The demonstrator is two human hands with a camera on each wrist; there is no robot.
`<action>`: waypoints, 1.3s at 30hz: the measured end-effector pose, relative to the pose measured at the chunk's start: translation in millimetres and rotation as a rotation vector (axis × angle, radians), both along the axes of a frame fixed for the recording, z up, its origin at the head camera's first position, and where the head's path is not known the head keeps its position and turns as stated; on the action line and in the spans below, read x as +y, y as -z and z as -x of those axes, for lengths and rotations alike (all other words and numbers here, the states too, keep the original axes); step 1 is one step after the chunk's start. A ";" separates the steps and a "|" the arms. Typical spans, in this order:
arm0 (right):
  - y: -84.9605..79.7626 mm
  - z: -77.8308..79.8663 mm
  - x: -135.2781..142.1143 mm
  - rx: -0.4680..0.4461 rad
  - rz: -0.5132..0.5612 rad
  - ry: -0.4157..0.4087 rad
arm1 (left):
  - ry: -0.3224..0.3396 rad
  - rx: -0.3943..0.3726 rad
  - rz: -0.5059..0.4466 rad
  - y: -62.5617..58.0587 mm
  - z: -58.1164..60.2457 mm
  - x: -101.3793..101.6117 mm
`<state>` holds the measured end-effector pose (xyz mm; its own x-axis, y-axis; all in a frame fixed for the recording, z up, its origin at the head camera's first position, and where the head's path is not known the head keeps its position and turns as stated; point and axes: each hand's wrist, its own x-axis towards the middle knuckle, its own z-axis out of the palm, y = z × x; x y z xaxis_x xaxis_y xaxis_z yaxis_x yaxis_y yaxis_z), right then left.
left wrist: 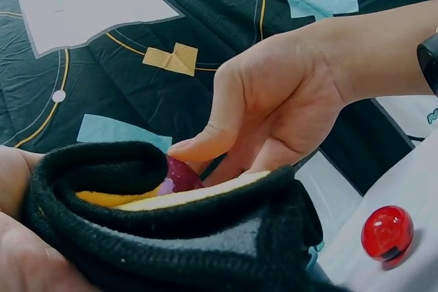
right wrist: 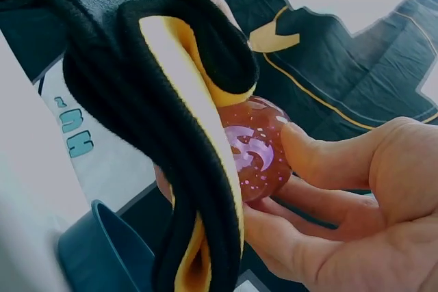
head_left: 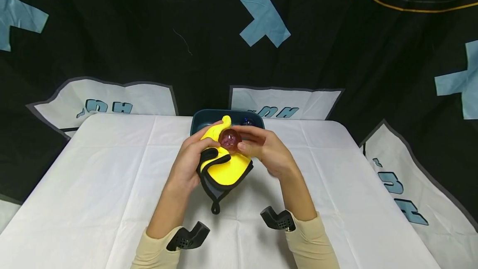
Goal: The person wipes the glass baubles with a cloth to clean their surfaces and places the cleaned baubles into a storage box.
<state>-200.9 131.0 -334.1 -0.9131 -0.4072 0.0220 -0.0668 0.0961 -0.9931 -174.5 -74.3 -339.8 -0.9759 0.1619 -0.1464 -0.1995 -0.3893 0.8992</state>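
Note:
My left hand [head_left: 186,163] grips a yellow and grey cloth [head_left: 228,171] with black edging and a small hanging loop. The cloth drapes over the fingers, folded in places, its yellow side up. Against that side sits a translucent dark-red ball [head_left: 230,140], glittery inside, with a purplish patch in the right wrist view. My right hand [head_left: 269,150] pinches this ball between thumb [right wrist: 321,158] and fingers, from the right. Both hands are raised above the white table. In the left wrist view the cloth [left wrist: 226,237] hides most of the ball [left wrist: 183,177].
A dark teal bin [head_left: 198,121] stands behind the hands at the table's far edge, with a blue ball [head_left: 247,121] inside. In the left wrist view a bright red ball [left wrist: 388,234] lies on the white table [head_left: 93,186]. A dark patterned curtain [head_left: 201,53] hangs behind.

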 end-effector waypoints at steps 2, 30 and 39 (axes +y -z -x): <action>-0.6 -0.3 -0.2 -0.006 -0.038 0.023 | 0.005 0.008 0.017 -0.3 -0.3 1.1; -1.3 -0.7 -3.1 0.030 -0.076 0.040 | -0.009 -0.015 0.004 -1.6 -1.3 1.7; -0.9 -0.1 0.8 0.004 -0.053 0.045 | 0.005 -0.005 0.038 -1.6 -1.5 2.3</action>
